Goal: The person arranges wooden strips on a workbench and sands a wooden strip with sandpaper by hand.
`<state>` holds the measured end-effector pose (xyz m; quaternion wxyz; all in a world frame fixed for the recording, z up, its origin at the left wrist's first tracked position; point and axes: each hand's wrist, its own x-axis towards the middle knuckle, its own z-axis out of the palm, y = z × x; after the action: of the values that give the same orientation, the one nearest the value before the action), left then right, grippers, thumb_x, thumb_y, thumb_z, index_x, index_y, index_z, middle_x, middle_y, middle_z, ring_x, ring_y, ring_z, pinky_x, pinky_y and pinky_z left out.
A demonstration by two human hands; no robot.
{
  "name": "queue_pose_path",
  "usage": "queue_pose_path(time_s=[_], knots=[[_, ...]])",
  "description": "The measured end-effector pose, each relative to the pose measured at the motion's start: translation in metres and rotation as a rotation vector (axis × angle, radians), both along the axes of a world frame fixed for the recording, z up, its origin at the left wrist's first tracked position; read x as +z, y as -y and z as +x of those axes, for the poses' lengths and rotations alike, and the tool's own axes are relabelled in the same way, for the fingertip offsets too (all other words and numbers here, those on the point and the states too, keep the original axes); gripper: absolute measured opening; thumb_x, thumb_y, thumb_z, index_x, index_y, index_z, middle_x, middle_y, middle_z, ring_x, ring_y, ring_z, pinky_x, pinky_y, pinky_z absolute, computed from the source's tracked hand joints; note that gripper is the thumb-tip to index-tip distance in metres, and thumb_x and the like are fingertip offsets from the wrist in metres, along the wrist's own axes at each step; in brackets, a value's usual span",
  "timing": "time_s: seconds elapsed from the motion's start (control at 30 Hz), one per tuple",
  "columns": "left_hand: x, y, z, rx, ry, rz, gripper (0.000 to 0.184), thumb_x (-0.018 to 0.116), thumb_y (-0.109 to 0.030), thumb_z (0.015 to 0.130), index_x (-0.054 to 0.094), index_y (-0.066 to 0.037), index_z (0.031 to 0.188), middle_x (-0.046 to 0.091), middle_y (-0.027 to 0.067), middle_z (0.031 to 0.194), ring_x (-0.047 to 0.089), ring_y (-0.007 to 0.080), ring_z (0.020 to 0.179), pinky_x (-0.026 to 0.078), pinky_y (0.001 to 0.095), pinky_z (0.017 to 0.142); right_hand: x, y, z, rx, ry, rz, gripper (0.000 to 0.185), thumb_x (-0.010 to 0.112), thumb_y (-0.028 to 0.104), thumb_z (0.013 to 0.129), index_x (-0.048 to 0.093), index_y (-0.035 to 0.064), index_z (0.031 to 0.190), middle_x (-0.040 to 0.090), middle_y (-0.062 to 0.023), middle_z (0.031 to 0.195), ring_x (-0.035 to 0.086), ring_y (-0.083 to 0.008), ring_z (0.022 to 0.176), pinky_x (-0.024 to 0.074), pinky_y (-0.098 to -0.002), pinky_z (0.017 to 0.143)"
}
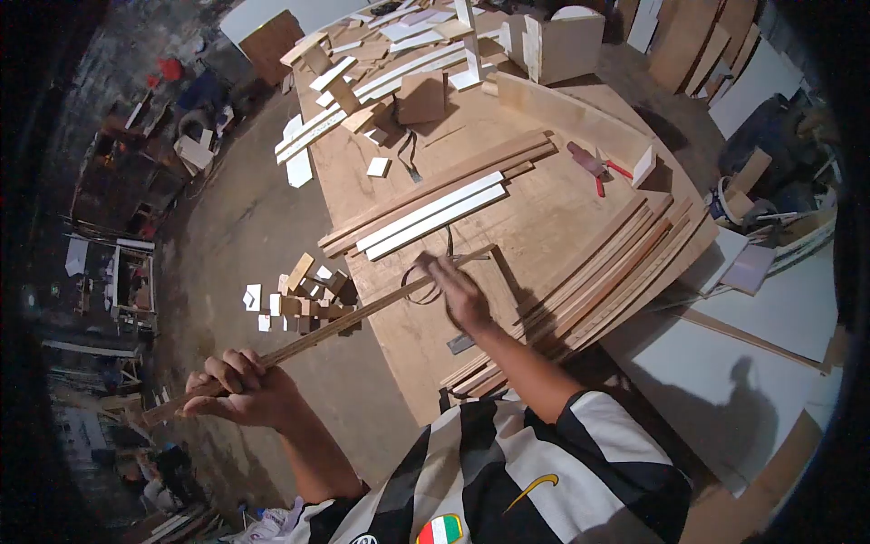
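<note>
My left hand is wrapped around the near end of a long, thin wooden strip. The strip slants up to the right, from beyond the workbench edge onto the plywood workbench top. Near its far part, my right hand lies over the strip, its fingers pressed together and slightly blurred. Something dark shows at those fingertips, too unclear to name. A thin dark cord loops beside the right hand. Just beyond lie white strips and brown wooden strips.
Several long strips line the bench's right side. Red-handled pliers lie near a raised board. Wood blocks are piled on the floor at the left. White panels lean at the right.
</note>
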<state>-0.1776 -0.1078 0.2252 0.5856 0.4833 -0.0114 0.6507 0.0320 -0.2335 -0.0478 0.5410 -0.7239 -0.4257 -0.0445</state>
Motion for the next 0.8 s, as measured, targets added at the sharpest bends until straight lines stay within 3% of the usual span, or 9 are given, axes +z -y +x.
queue_pose_path(time_s=[0.07, 0.2, 0.27, 0.43, 0.53, 0.6, 0.67, 0.7, 0.8], knots=[[0.002, 0.006, 0.002, 0.041, 0.006, -0.047, 0.047, 0.041, -0.061, 0.097, 0.054, -0.016, 0.094, 0.036, -0.0009, 0.059, 0.031, 0.0108, 0.047, 0.034, 0.0251, 0.043, -0.025, 0.001, 0.021, -0.092, -0.072, -0.097, 0.037, 0.047, -0.005, 0.091, 0.059, -0.0044, 0.126, 0.064, -0.0232, 0.121, 0.060, -0.0354, 0.118, 0.0493, -0.0398, 0.100], [-0.002, 0.002, 0.000, 0.027, 0.034, -0.081, 0.047, 0.042, -0.062, 0.095, 0.056, -0.017, 0.093, 0.033, -0.0014, 0.059, 0.029, 0.0108, 0.047, 0.033, 0.0253, 0.043, -0.001, -0.006, -0.007, 0.040, -0.012, 0.034, 0.038, 0.047, -0.006, 0.090, 0.061, -0.0023, 0.126, 0.064, -0.0246, 0.120, 0.061, -0.0347, 0.117, 0.0495, -0.0409, 0.099], [-0.003, -0.001, -0.001, 0.049, 0.018, -0.079, 0.047, 0.042, -0.062, 0.095, 0.057, -0.017, 0.093, 0.033, -0.0012, 0.059, 0.028, 0.0107, 0.047, 0.032, 0.0254, 0.043, 0.012, -0.001, -0.013, 0.081, -0.013, 0.001, 0.037, 0.041, 0.003, 0.097, 0.059, 0.0017, 0.129, 0.059, -0.0220, 0.130, 0.057, -0.0330, 0.122, 0.0449, -0.0393, 0.105], [0.000, 0.004, 0.001, -0.017, 0.038, -0.049, 0.048, 0.043, -0.062, 0.095, 0.058, -0.016, 0.096, 0.034, -0.0009, 0.060, 0.029, 0.0107, 0.047, 0.032, 0.0261, 0.044, -0.045, -0.012, 0.039, 0.005, -0.539, 0.003, 0.036, 0.034, 0.007, 0.103, 0.061, -0.0003, 0.126, 0.063, -0.0166, 0.126, 0.061, -0.0257, 0.116, 0.0468, -0.0331, 0.100], [0.001, 0.009, 0.004, -0.069, 0.070, -0.033, 0.049, 0.042, -0.063, 0.095, 0.057, -0.016, 0.095, 0.035, -0.0006, 0.060, 0.030, 0.0109, 0.048, 0.033, 0.0267, 0.044, 0.013, -0.005, 0.009, 0.148, -0.359, 0.154, 0.034, 0.038, 0.005, 0.102, 0.062, -0.0007, 0.125, 0.067, -0.0172, 0.120, 0.062, -0.0259, 0.115, 0.0473, -0.0336, 0.100], [0.001, 0.006, 0.003, -0.075, 0.069, -0.043, 0.050, 0.042, -0.062, 0.096, 0.057, -0.015, 0.095, 0.036, -0.0004, 0.061, 0.031, 0.0111, 0.047, 0.033, 0.0267, 0.044, 0.000, 0.003, -0.003, 0.038, -0.159, -0.017, 0.034, 0.041, 0.014, 0.102, 0.061, -0.0014, 0.125, 0.064, -0.0182, 0.124, 0.060, -0.0266, 0.118, 0.0448, -0.0358, 0.102], [0.000, 0.003, 0.001, -0.072, 0.044, -0.022, 0.050, 0.042, -0.062, 0.096, 0.057, -0.015, 0.095, 0.037, -0.0003, 0.061, 0.031, 0.0110, 0.047, 0.034, 0.0264, 0.044, 0.000, 0.009, 0.013, 0.027, -0.041, 0.063, 0.032, 0.043, 0.005, 0.100, 0.061, -0.0022, 0.125, 0.065, -0.0188, 0.123, 0.062, -0.0277, 0.116, 0.0483, -0.0353, 0.100], [0.000, 0.002, 0.001, -0.066, 0.027, 0.003, 0.049, 0.042, -0.062, 0.096, 0.057, -0.015, 0.095, 0.038, -0.0002, 0.061, 0.032, 0.0109, 0.046, 0.034, 0.0260, 0.044, 0.004, 0.005, 0.023, 0.060, -0.651, 0.088, 0.033, 0.043, 0.004, 0.099, 0.060, -0.0031, 0.126, 0.064, -0.0194, 0.125, 0.062, -0.0280, 0.117, 0.0485, -0.0349, 0.100], [-0.001, 0.000, 0.001, 0.019, 0.017, -0.015, 0.048, 0.042, -0.062, 0.096, 0.056, -0.015, 0.094, 0.038, -0.0006, 0.062, 0.033, 0.0109, 0.046, 0.035, 0.0256, 0.044, -0.067, -0.003, 0.034, -0.171, -0.318, -0.171, 0.031, 0.044, 0.008, 0.102, 0.059, -0.0045, 0.126, 0.064, -0.0173, 0.126, 0.060, -0.0248, 0.120, 0.0446, -0.0323, 0.104]])
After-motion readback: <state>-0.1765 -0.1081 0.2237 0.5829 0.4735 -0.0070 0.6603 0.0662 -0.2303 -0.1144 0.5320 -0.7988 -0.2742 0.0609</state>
